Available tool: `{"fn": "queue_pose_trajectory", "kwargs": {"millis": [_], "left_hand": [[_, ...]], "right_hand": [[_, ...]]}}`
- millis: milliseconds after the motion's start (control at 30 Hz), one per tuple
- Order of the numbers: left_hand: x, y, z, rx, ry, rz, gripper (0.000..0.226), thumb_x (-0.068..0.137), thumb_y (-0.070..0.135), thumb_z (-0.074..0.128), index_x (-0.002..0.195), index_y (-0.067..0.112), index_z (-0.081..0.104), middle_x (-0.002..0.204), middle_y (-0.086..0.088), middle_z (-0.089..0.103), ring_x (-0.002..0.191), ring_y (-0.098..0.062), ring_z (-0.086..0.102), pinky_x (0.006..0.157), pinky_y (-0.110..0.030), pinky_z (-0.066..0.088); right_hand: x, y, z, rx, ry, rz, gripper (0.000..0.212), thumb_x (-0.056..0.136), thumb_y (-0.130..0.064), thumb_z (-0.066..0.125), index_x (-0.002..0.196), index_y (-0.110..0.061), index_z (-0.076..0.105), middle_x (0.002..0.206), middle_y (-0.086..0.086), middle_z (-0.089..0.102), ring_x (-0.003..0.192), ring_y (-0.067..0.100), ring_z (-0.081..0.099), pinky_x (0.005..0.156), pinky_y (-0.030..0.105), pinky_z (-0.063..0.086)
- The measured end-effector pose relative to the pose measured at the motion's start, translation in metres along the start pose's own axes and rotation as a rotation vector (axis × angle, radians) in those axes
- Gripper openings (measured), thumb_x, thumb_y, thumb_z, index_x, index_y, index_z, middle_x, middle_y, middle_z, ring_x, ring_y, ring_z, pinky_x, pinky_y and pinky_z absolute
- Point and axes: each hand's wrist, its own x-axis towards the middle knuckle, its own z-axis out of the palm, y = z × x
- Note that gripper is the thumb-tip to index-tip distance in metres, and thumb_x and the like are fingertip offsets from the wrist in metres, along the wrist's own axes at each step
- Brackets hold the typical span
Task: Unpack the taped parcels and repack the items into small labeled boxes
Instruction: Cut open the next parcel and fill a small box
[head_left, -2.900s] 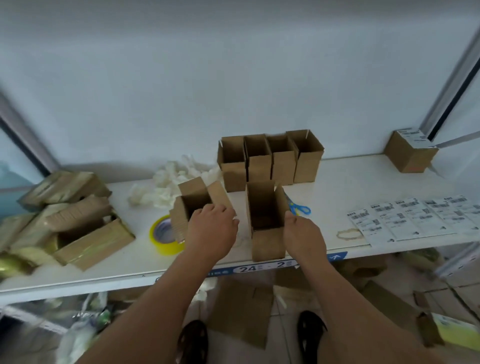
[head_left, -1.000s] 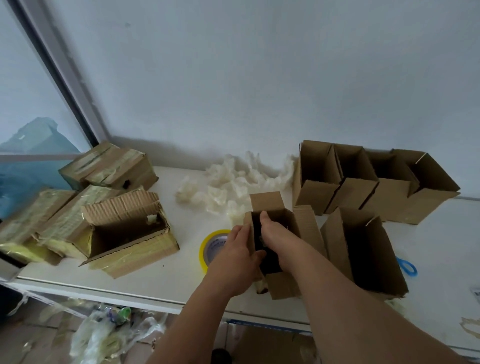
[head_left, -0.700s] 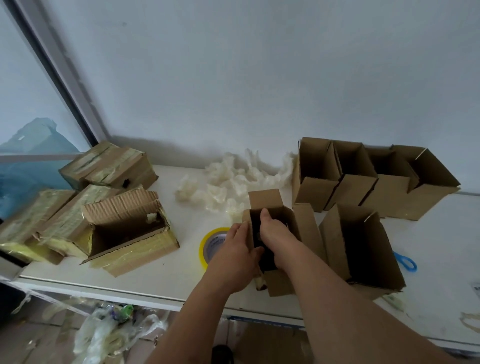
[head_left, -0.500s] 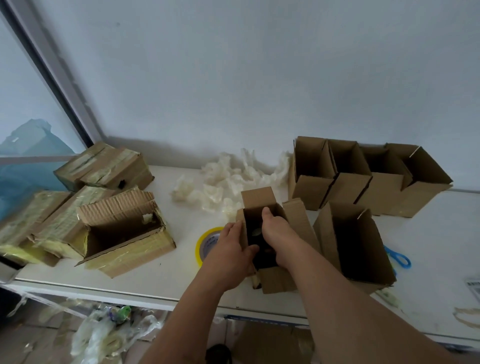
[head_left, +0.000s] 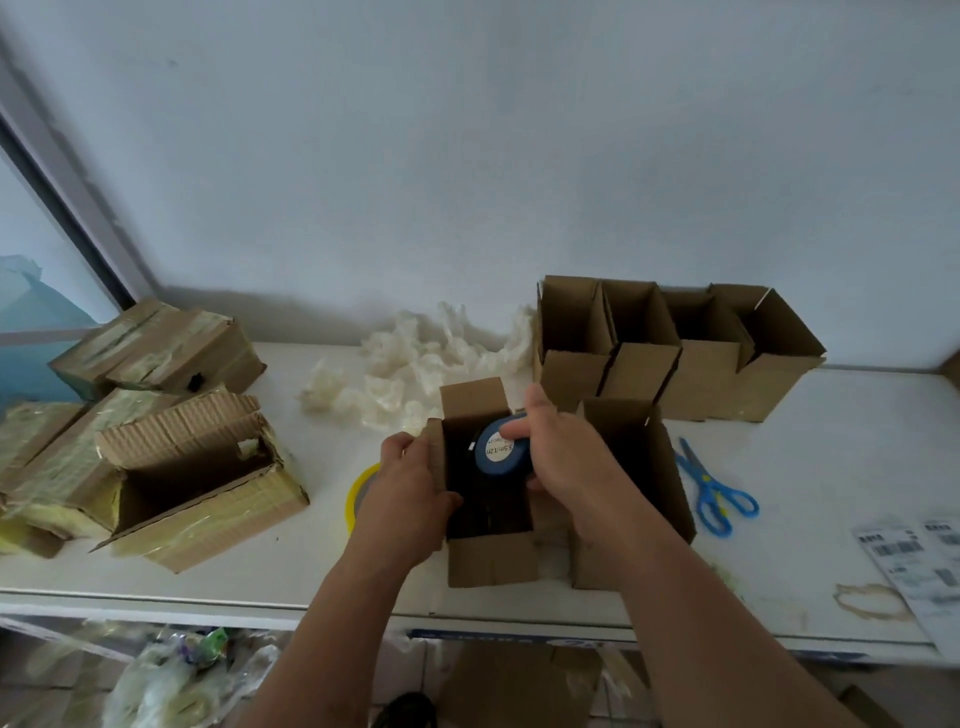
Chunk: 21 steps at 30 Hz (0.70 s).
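Cardboard box (head_left: 491, 551), small, plain and brown with flaps standing up, is sitting at the near edge of the white shelf (head_left: 260, 582). The left hand (head_left: 410, 493) is gripping its left wall, fingers curled over the rim. The right hand (head_left: 563, 457) is holding a round blue item (head_left: 501, 453) with a white label in the box's dark mouth, thumb lying across its face. Just right, a second open box (head_left: 631, 483) is standing; blue plastic scissors (head_left: 714, 491) are lying beyond it. To the left, a torn corrugated parcel (head_left: 202, 488) wrapped in glossy yellowish tape is gaping open. Farther back, crumpled white wrapping (head_left: 421, 358) is heaping beside four open boxes (head_left: 675, 348) against the wall.
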Motion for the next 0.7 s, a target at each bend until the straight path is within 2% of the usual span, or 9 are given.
{"fn": "queue_pose_trajectory", "kwargs": {"millis": [33,100,167,233,300,433,600,700], "left_hand": [[-0.001,0.000,-0.002,0.005,0.006,-0.003,0.070,0.086,0.021,0.071,0.146,0.016,0.035,0.147,0.001,0.024,0.110,-0.024,0.056,0.091,-0.036,0.054],[-0.002,0.000,-0.005,0.016,0.028,0.013,0.069,0.085,0.016,0.071,0.144,0.021,0.036,0.144,0.000,0.025,0.101,-0.025,0.058,0.081,-0.038,0.058],[-0.004,-0.001,-0.009,0.053,0.062,0.036,0.061,0.085,0.010,0.068,0.137,0.023,0.039,0.139,0.000,0.027,0.091,-0.023,0.058,0.074,-0.036,0.058],[-0.005,-0.003,-0.012,0.093,0.101,0.031,0.058,0.087,0.007,0.064,0.139,0.018,0.040,0.143,-0.003,0.028,0.102,-0.025,0.058,0.084,-0.035,0.055],[-0.006,-0.006,-0.017,0.106,0.129,-0.009,0.065,0.088,0.007,0.063,0.147,0.012,0.036,0.149,-0.006,0.026,0.116,-0.028,0.056,0.095,-0.035,0.050],[-0.007,-0.007,-0.027,0.104,0.147,-0.023,0.068,0.090,0.008,0.065,0.150,0.014,0.034,0.149,-0.008,0.029,0.123,-0.030,0.051,0.100,-0.037,0.046],[-0.012,-0.002,-0.032,0.174,0.193,0.032,0.055,0.092,0.007,0.058,0.145,0.017,0.044,0.145,-0.009,0.033,0.112,-0.035,0.057,0.090,-0.040,0.049],[-0.016,0.006,-0.026,0.219,0.164,0.085,0.056,0.092,0.006,0.057,0.145,0.019,0.044,0.145,-0.006,0.032,0.108,-0.031,0.059,0.087,-0.036,0.049]], "right_hand": [[-0.005,0.004,-0.007,0.052,0.022,0.006,0.055,0.105,-0.044,0.018,0.125,-0.015,0.060,0.105,0.000,0.057,0.109,0.023,0.057,0.089,0.036,0.051],[-0.013,0.015,-0.021,0.214,0.041,0.050,0.058,0.102,-0.053,0.020,0.110,-0.022,0.069,0.107,0.001,0.054,0.102,0.017,0.057,0.074,0.024,0.050],[-0.021,0.022,-0.030,0.314,0.062,0.048,0.059,0.099,-0.059,0.023,0.097,-0.027,0.073,0.116,0.006,0.058,0.099,0.018,0.061,0.077,0.027,0.053],[-0.029,0.031,-0.040,0.387,0.099,0.022,0.060,0.097,-0.061,0.025,0.091,-0.027,0.074,0.116,0.006,0.063,0.098,0.020,0.063,0.083,0.033,0.056],[-0.038,0.036,-0.053,0.469,0.153,-0.022,0.060,0.096,-0.060,0.026,0.088,-0.027,0.075,0.114,0.005,0.065,0.098,0.021,0.065,0.083,0.034,0.056],[-0.048,0.049,-0.077,0.560,0.229,-0.005,0.062,0.097,-0.059,0.024,0.089,-0.024,0.075,0.108,0.003,0.067,0.097,0.021,0.064,0.076,0.028,0.054],[-0.052,0.062,-0.086,0.440,0.288,0.046,0.072,0.076,-0.069,0.019,0.098,-0.025,0.071,0.114,0.004,0.060,0.104,0.020,0.059,0.078,0.026,0.051],[-0.055,0.063,-0.087,0.358,0.309,0.075,0.074,0.074,-0.068,0.015,0.104,-0.024,0.067,0.098,-0.005,0.055,0.100,0.018,0.056,0.069,0.019,0.045]]}}
